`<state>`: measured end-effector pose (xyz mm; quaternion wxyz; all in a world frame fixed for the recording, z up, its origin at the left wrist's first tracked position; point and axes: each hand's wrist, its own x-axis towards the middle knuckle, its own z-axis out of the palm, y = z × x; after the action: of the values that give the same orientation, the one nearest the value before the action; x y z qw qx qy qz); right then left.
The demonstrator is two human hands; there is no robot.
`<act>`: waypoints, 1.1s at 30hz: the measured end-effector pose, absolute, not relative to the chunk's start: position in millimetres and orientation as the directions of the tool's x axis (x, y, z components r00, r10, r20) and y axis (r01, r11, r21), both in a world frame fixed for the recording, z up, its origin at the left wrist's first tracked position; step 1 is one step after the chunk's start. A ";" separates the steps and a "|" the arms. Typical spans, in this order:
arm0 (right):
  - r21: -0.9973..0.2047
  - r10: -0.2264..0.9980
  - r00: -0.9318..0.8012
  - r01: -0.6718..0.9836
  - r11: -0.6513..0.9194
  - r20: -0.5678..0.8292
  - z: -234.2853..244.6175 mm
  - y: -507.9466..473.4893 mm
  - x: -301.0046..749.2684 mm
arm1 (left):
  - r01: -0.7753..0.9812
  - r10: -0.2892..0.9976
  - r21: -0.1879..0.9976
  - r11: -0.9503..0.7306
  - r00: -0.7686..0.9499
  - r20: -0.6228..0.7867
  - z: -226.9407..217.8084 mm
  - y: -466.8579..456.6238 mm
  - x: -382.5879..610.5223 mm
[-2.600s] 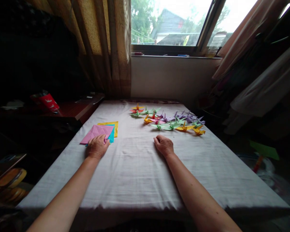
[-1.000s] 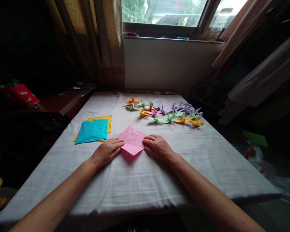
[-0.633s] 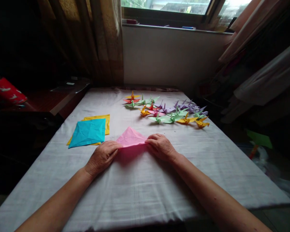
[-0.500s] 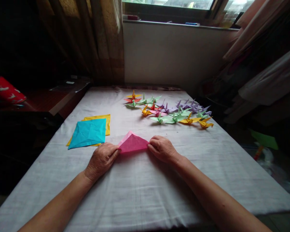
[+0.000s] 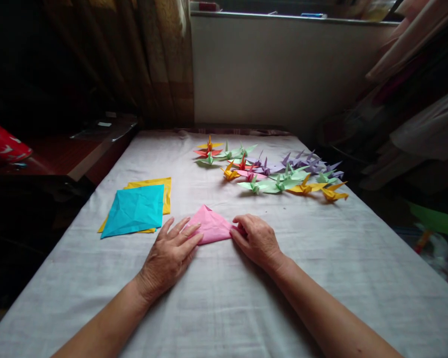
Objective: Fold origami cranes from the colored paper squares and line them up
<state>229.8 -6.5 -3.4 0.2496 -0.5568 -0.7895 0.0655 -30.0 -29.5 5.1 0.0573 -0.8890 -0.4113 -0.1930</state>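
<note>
A pink sheet of origami paper (image 5: pixel 212 226), folded into a triangle, lies on the white cloth with its point facing away from me. My left hand (image 5: pixel 173 248) rests on its left corner, fingers stretched out and spread over the paper. At the right corner, my right hand (image 5: pixel 257 238) pinches the paper between thumb and curled fingers. Left of my left hand lies a creased blue paper square (image 5: pixel 134 210), on top of yellow paper (image 5: pixel 167 194).
Several folded paper cranes (image 5: pixel 256 186) in green, purple, yellow, red and pink stand toward the back right. The cloth-covered table (image 5: pixel 224 308) reaches a wall under a window sill (image 5: pixel 246 14). A dark side table (image 5: pixel 85 159) stands at the left.
The pink paper has gone from slightly raised to flat, its lighter side now up. My left hand has opened from a pinch and spread over it. The view has tilted down.
</note>
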 end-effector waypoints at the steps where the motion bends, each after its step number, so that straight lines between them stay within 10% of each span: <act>1: -0.374 0.912 -0.260 0.849 0.372 0.317 -3.3 -6.7 229.9 | 0.742 0.711 0.065 -0.667 0.609 0.352 4.3 -30.1 -29.3; 33: -0.349 0.939 -0.210 0.888 0.300 0.273 3.4 -11.8 209.0 | 0.732 0.740 0.110 -0.672 0.666 0.096 -0.6 -33.2 -31.4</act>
<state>209.0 -11.8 3.4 0.2199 -0.5888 -0.7756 0.0578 -31.4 -33.2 -0.6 -0.0309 -0.9120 -0.4036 -0.0662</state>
